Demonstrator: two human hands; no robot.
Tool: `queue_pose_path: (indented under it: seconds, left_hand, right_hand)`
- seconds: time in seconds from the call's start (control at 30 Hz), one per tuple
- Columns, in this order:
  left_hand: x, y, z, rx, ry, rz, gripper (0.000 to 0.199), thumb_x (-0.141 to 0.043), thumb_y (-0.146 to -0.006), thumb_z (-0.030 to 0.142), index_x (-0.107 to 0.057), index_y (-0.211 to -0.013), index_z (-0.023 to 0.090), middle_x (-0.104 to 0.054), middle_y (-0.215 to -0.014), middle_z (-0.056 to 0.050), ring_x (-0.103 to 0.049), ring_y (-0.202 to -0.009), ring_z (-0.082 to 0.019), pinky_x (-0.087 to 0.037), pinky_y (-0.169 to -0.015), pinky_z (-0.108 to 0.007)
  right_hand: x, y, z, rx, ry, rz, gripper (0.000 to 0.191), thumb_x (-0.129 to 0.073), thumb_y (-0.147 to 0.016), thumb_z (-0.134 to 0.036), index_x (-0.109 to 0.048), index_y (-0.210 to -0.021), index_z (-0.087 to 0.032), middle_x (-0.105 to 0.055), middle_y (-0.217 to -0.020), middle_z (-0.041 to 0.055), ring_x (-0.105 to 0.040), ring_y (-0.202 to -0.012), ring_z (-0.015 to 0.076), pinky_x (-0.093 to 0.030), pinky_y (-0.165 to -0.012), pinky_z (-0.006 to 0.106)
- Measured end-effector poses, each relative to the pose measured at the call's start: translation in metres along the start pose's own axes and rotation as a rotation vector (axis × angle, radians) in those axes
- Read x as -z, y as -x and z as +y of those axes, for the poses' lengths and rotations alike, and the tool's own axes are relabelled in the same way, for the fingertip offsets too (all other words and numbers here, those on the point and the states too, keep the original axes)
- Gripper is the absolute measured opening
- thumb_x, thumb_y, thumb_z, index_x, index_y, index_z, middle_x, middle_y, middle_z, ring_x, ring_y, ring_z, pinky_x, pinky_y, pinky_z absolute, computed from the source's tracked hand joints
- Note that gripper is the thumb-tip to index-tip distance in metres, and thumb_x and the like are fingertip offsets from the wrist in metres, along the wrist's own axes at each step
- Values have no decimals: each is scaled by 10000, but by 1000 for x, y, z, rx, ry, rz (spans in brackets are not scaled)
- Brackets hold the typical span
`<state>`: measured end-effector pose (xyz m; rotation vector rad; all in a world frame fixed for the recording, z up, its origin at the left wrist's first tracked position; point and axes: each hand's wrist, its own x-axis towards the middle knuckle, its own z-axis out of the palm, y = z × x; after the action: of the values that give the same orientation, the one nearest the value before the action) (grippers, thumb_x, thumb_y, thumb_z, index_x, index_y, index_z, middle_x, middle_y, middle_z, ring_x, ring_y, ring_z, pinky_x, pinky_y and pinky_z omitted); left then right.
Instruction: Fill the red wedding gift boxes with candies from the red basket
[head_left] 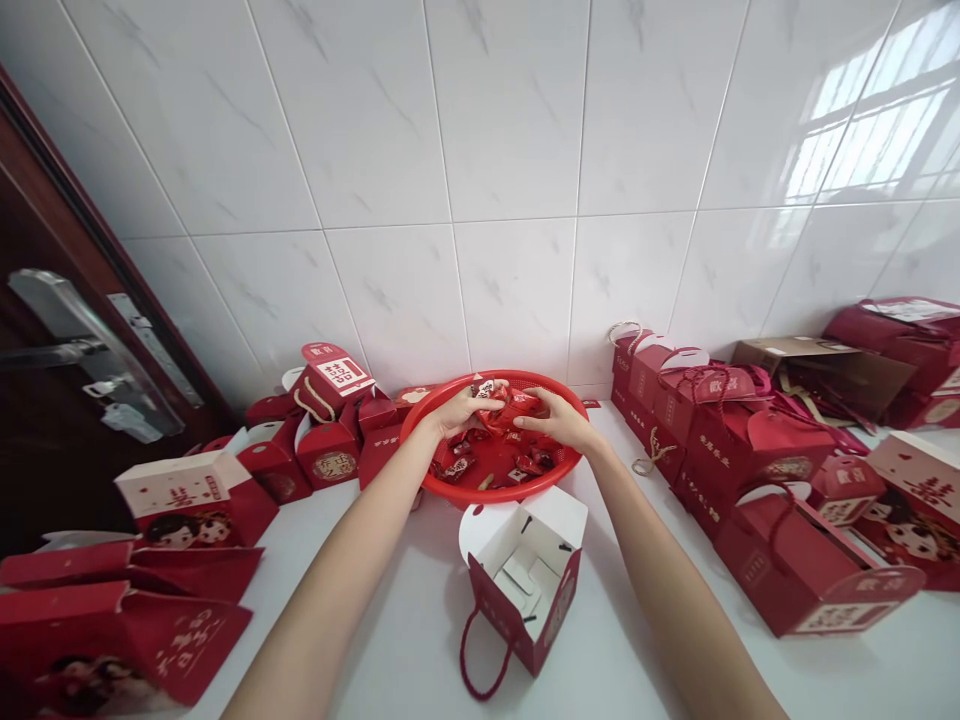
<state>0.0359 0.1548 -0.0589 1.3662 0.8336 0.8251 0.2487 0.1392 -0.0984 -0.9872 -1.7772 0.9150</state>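
Both of my hands are inside a red plastic basket [420, 470] by the wall. My left hand [459, 412] is curled round wrapped candies [486, 389] with red and white wrappers. My right hand [561, 420] has its fingers bent against a shiny red wrapped candy [523, 402] beside them; its fingertips are partly hidden. More wrapped candies [459, 467] lie loose on the basket's bottom. In front of the basket, between my forearms, a dark red gift box [551, 625] stands with its top flaps spread, showing a white inside. Its rope handle [466, 660] hangs toward me.
Red gift boxes [330, 445] crowd the left side, with larger printed ones [112, 630] nearer me. Several more boxes [712, 460] line the right, some with rope handles. A brown cardboard box [817, 355] sits behind them. A door handle [90, 340] with keys juts in at left.
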Motion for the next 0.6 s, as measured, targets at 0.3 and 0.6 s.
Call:
queue_pose_path:
  seconds: [0.3,0.6]
  left_hand:
    - [-2,-5,2,58,53,154,350,-706,-812,246,-679,-1152,169,-737,-823,-32,-645,-577,-120,-548,-543,-226]
    - [-3,-3,5,58,7,271,286,-662,-846,272,-610,-1122,216,-685,-852,3,-707,-754,-156,-577,-746,-284]
  right_hand:
    - [1,5,-13,-50,-16,28,363,-766,-687,-506,-687,-772,-162,-652,-704,-11,-565,-674,156,-448,-629,276]
    - [2,6,-16,-39,-84,136,310,-708,-720,-472,-671,-710,-164,-613,-659,-8,-524,-618,134,-406,-586,258]
